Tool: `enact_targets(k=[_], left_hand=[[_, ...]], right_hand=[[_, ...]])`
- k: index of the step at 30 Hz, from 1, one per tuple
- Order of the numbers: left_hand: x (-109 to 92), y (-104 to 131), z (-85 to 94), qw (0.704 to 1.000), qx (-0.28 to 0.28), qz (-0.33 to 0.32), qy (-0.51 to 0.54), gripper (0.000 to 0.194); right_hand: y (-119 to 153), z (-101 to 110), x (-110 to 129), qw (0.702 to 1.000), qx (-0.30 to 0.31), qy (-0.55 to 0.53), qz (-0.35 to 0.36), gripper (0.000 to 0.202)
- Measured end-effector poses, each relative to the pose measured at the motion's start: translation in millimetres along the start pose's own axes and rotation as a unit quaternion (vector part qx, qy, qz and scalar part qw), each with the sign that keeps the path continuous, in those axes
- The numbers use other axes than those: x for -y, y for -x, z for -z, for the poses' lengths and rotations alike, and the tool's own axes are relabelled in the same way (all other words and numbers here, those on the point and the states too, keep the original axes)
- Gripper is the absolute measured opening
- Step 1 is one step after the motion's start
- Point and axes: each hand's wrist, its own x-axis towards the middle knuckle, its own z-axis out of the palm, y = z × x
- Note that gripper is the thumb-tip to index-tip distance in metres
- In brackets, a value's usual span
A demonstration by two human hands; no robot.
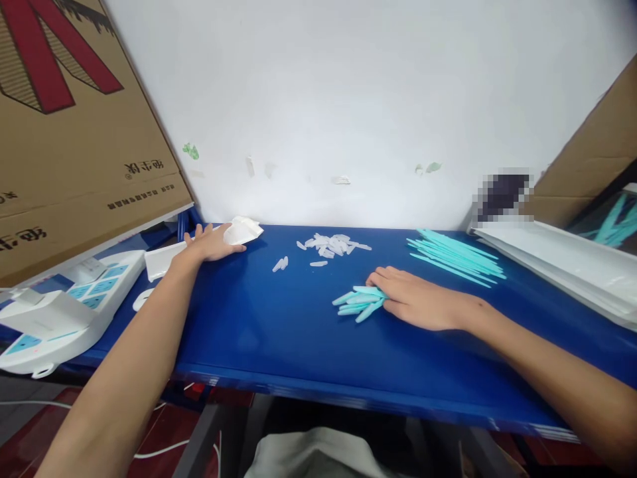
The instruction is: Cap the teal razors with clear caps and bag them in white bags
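My right hand [405, 297] rests on the table with its fingers curled over a bunch of slim turquoise sticks [359, 304]. Their blunt ends fan out to the left; the rest is hidden under the palm. Further right lies a pile of long turquoise sticks [455, 257], roughly side by side. At the back left, my left hand [212, 243] has its fingers spread, beside a crumpled white bag or wrapper [243, 230]; whether it touches this I cannot tell. Between the hands lie several small translucent whitish pieces [336, 244], with a few loose ones nearer the left.
The blue table [279, 332] meets a white wall [323, 99]. At left are a power strip [99, 289] with plugged-in adapters, a white tray-like piece [162, 260] and a large cardboard box [84, 153]. A white tray [572, 262] stands at right.
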Motion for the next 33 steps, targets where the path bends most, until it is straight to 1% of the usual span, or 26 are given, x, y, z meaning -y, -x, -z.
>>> enact_targets(k=[2, 4, 7, 9, 11, 13, 15, 17, 19, 20, 21, 22, 23, 24, 25, 27, 28, 29, 30, 32, 33], left_hand=[[3, -1, -0.6, 1.000, 0.009, 0.002, 0.007, 0.104], [6, -2, -2.2, 1.000, 0.009, -0.003, 0.026, 0.105], [7, -2, -5.1, 0.998, -0.041, -0.005, 0.044, 0.109], [5, 0, -4.7, 0.996, -0.078, -0.007, 0.044, 0.109], [0, 7, -0.2, 0.993, -0.111, -0.015, 0.045, 0.104], [-9, 19, 9.2, 0.986, -0.161, -0.025, 0.044, 0.097], [-25, 38, 22.8, 0.974, -0.217, -0.045, 0.044, 0.091], [-46, 64, 38.2, 0.960, -0.263, -0.084, 0.043, 0.086], [-71, 93, 51.7, 0.948, -0.287, -0.133, 0.043, 0.087], [-83, 107, 56.8, 0.945, -0.283, -0.161, 0.046, 0.087], [-94, 121, 60.3, 0.943, -0.266, -0.195, 0.052, 0.084], [-104, 133, 62.2, 0.940, -0.241, -0.237, 0.056, 0.082], [-112, 143, 62.3, 0.932, -0.213, -0.288, 0.061, 0.080], [-118, 150, 60.8, 0.921, -0.165, -0.346, 0.062, 0.078], [-124, 156, 57.8, 0.907, -0.101, -0.404, 0.060, 0.076], [-131, 163, 48.5, 0.870, 0.032, -0.490, 0.052, 0.074], [-134, 164, 43.2, 0.854, 0.082, -0.512, 0.047, 0.075], [-136, 165, 38.0, 0.845, 0.112, -0.521, 0.042, 0.078], [-137, 164, 33.5, 0.841, 0.124, -0.524, 0.040, 0.082], [-140, 162, 28.2, 0.840, 0.123, -0.527, 0.046, 0.092], [-142, 161, 27.8, 0.836, 0.122, -0.531, 0.060, 0.097]], right_hand=[[4, 0, -3, 1.000, -0.004, -0.006, -0.003, 0.012], [5, -2, -4, 1.000, -0.027, 0.001, -0.007, 0.009], [1, -7, -3, 0.997, -0.061, 0.034, -0.013, 0.007], [-1, -10, -2, 0.997, -0.066, 0.042, -0.013, 0.008], [-2, -11, -2, 0.997, -0.064, 0.039, -0.016, 0.010], [-2, -12, -4, 0.997, -0.066, 0.037, -0.026, 0.009], [-3, -13, -4, 0.995, -0.085, 0.031, -0.033, 0.009], [-5, -14, -4, 0.990, -0.131, 0.001, -0.043, 0.017], [-8, -13, -4, 0.976, -0.203, -0.057, -0.062, 0.030], [-9, -12, -4, 0.962, -0.245, -0.093, -0.070, 0.036], [-11, -11, -4, 0.946, -0.288, -0.130, -0.076, 0.041], [-12, -10, -5, 0.927, -0.328, -0.166, -0.079, 0.042], [-14, -9, -7, 0.906, -0.365, -0.200, -0.084, 0.038], [-16, -8, -9, 0.883, -0.397, -0.235, -0.090, 0.032], [-17, -8, -11, 0.858, -0.423, -0.275, -0.098, 0.025], [-21, -10, -16, 0.802, -0.460, -0.363, -0.114, 0.015], [-23, -11, -17, 0.775, -0.471, -0.405, -0.118, 0.015], [-24, -12, -18, 0.751, -0.479, -0.438, -0.118, 0.016], [-25, -12, -18, 0.735, -0.484, -0.461, -0.115, 0.017], [-26, -12, -14, 0.720, -0.495, -0.473, -0.115, 0.020], [-25, -11, -12, 0.721, -0.501, -0.465, -0.116, 0.022]])
